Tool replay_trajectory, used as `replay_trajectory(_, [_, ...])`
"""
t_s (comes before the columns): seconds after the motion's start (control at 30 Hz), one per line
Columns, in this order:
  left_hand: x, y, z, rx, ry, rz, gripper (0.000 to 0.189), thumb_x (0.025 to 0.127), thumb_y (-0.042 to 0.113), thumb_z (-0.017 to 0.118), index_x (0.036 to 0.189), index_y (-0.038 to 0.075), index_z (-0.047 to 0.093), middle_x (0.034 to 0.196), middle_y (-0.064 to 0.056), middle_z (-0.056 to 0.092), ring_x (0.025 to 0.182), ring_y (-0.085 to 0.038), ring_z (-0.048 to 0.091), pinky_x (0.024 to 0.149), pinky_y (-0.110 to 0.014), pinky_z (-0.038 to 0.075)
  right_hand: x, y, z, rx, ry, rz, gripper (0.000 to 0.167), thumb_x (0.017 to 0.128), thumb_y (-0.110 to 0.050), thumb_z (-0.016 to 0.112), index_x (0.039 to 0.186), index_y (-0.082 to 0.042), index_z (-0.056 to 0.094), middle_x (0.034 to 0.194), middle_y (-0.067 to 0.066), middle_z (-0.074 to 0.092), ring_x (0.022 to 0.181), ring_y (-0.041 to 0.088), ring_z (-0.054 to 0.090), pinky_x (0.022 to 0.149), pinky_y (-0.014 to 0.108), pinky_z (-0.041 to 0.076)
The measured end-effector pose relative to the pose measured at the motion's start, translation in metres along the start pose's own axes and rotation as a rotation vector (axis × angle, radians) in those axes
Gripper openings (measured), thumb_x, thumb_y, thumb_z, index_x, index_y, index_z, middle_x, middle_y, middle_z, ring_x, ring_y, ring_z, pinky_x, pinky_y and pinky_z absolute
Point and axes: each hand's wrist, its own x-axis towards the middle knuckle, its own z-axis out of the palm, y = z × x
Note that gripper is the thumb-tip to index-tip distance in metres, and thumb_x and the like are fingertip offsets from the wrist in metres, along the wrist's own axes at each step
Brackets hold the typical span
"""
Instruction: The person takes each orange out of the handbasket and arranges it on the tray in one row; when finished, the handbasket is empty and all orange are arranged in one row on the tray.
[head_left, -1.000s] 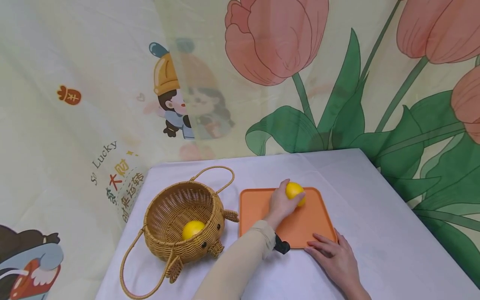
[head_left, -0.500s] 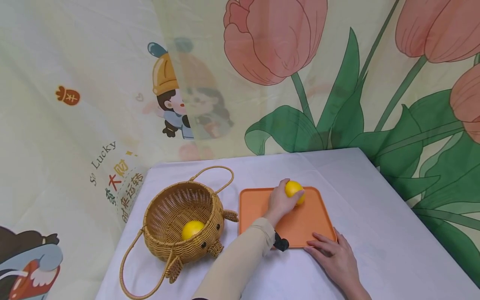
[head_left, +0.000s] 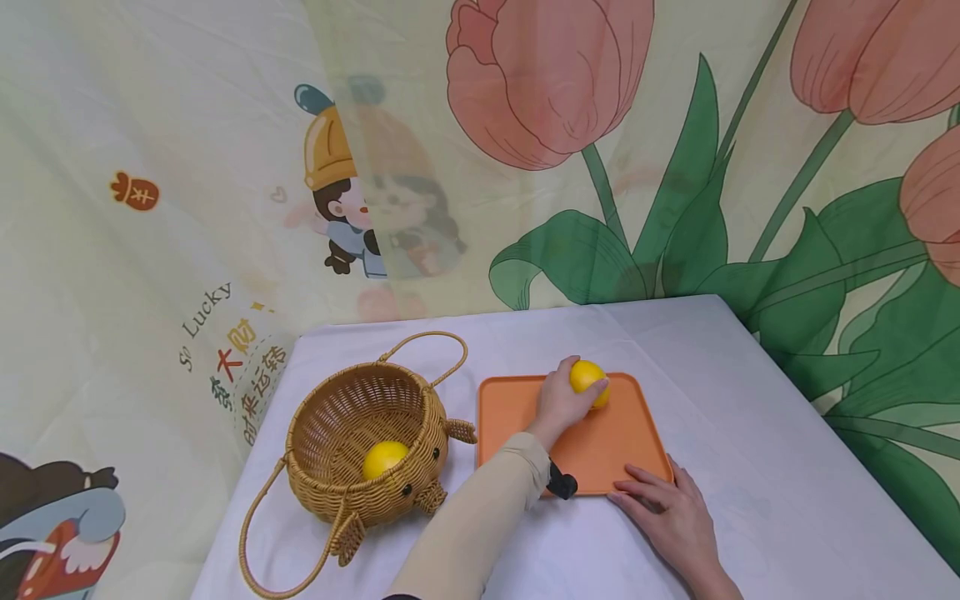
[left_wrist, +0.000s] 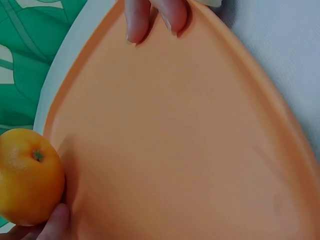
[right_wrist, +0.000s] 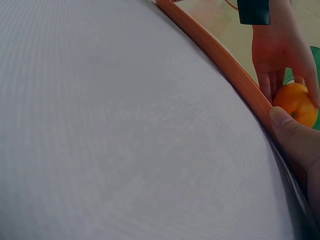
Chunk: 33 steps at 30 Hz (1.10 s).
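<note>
My left hand (head_left: 561,404) reaches across the orange tray (head_left: 517,417) and grips a round orange (head_left: 588,377) near the tray's far edge. The left wrist view shows this fruit's green stem end, with a fingertip (left_wrist: 57,221) against its lower side. At the near right corner of the tray, my right hand (head_left: 678,517) holds the rim. Its thumb (right_wrist: 289,126) presses the outside wall, while two fingertips (left_wrist: 169,17) reach over onto the tray floor. A second, similar yellow-orange fruit (head_left: 386,460) lies inside the wicker basket (head_left: 300,433).
The basket stands left of the tray, with one looped handle (head_left: 251,533) toward the front and another (head_left: 427,335) at the back. Its animal ears and snout (head_left: 432,497) stick out toward the tray. A white cloth (head_left: 750,433) covers the table. Printed curtains (head_left: 420,192) hang behind it.
</note>
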Motion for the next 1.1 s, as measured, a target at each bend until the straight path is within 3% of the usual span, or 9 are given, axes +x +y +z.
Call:
replay_trajectory(0.57, [-0.0023, 0.0013, -0.0014, 0.026, -0.002, 0.007, 0.073, 0.092, 0.055, 0.069, 0.154, 0.025, 0.046, 0.123, -0.006, 0.06, 0.096, -0.018, 0.056, 0.085, -0.034, 0.05, 0.0009, -0.0006, -0.001, -0.006, -0.011, 0.01, 0.024, 0.079, -0.032, 0.09, 0.098, -0.019, 0.085, 0.122, 0.011, 0.072, 0.14, 0.052, 0.032, 0.119, 0.061, 0.012])
replay_trajectory(1.1, [-0.0039, 0.0015, -0.0024, 0.024, -0.007, -0.032, 0.079, 0.09, 0.058, 0.069, 0.154, 0.018, 0.044, 0.128, -0.007, 0.06, 0.104, -0.022, 0.057, 0.091, -0.037, 0.05, 0.001, -0.0017, -0.0031, 0.0, -0.028, 0.024, 0.024, 0.079, -0.034, 0.089, 0.098, -0.019, 0.085, 0.123, 0.011, 0.072, 0.142, 0.051, 0.03, 0.119, 0.061, 0.012])
